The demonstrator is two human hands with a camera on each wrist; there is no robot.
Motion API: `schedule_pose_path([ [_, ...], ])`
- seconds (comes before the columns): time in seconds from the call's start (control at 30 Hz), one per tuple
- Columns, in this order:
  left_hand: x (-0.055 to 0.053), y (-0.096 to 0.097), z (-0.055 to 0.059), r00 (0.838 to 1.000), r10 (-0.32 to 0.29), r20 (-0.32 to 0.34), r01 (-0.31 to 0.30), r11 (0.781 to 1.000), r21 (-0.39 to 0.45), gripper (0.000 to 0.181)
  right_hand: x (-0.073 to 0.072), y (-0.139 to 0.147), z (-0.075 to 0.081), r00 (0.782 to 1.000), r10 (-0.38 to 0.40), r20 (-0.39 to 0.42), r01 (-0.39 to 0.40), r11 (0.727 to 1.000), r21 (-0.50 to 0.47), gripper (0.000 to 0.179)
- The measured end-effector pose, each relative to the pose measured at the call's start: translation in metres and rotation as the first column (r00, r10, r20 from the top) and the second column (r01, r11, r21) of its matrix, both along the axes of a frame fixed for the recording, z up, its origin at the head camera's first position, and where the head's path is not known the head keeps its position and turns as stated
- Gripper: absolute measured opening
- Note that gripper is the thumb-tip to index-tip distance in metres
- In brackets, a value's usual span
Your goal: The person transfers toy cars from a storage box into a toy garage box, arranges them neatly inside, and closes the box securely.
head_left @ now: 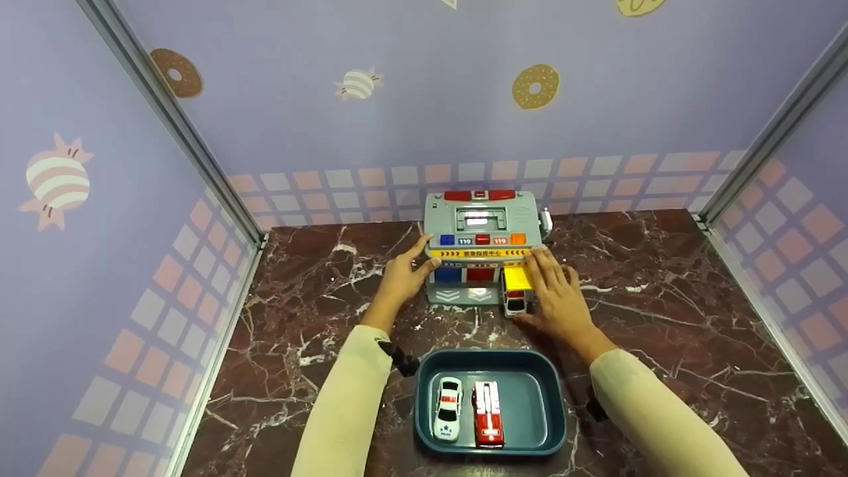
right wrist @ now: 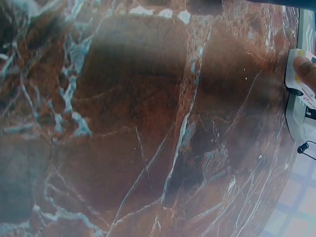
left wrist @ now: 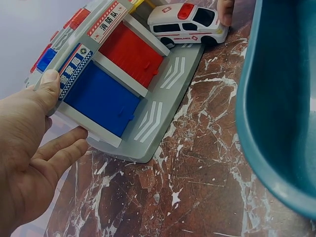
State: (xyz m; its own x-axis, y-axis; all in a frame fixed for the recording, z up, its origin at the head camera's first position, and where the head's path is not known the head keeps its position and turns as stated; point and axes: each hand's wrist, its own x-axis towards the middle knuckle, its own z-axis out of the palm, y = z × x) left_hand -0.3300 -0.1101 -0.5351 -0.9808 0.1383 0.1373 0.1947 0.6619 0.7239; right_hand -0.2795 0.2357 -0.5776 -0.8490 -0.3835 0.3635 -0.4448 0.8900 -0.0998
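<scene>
A grey toy emergency station (head_left: 480, 253) stands toward the back, with a blue door (left wrist: 102, 98) and a red door (left wrist: 131, 54) down. My left hand (head_left: 402, 278) grips its left front corner, thumb on the front edge and lower fingers against the side. At the right bay the yellow door (head_left: 518, 278) is raised. Under it sits a white toy ambulance (left wrist: 185, 24), rear inside the bay, nose sticking out over the ramp. My right hand (head_left: 560, 301) rests long fingers on the station's right front edge, while its thumb (right wrist: 306, 71) touches the ambulance's front end.
A teal tray (head_left: 424, 404) is nearer to me, between my forearms. In it lie a white toy police car (head_left: 448, 409) and a red-and-white toy fire truck (head_left: 488, 414). Patterned walls (head_left: 450, 126) enclose the marbled tabletop (head_left: 318, 318).
</scene>
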Motion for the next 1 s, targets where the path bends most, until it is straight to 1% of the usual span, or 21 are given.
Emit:
schedule_pose_path([
  [0.17, 0.0, 0.0001, -0.0005, 1.0, 0.0, 0.011, 0.0, 1.0, 0.001, 0.069, -0.0018, -0.0011, -0.0016, 1.0, -0.006, -0.003, 0.006, 1.0, -0.008, 0.136],
  [0.4, -0.0011, 0.0005, -0.0002, 1.0, 0.014, 0.009, -0.014, 1.0, -0.006, 0.068, -0.0043, -0.0011, -0.0022, 0.999, 0.009, -0.03, -0.009, 1.0, -0.016, 0.132],
  [0.47, -0.0009, 0.0004, -0.0004, 1.0, 0.013, 0.01, -0.013, 1.0, -0.004, 0.068, -0.0048, -0.0012, -0.0028, 0.999, 0.013, -0.049, -0.015, 1.0, -0.026, 0.131],
  [0.67, -0.0001, -0.0004, -0.0012, 1.0, -0.004, -0.015, 0.003, 1.0, -0.015, 0.067, -0.0072, -0.0021, -0.006, 0.99, 0.031, -0.136, -0.038, 0.998, -0.05, 0.127],
  [0.83, -0.0001, -0.0001, -0.0012, 1.0, -0.003, -0.02, 0.003, 1.0, -0.007, 0.066, -0.0083, -0.0029, -0.0042, 0.992, 0.02, -0.126, -0.027, 0.998, -0.053, 0.119],
  [1.0, -0.0002, 0.0008, -0.0009, 1.0, 0.006, -0.002, -0.006, 1.0, -0.006, 0.067, -0.0095, -0.0047, -0.0016, 0.994, 0.001, -0.107, -0.007, 0.999, -0.05, 0.112],
])
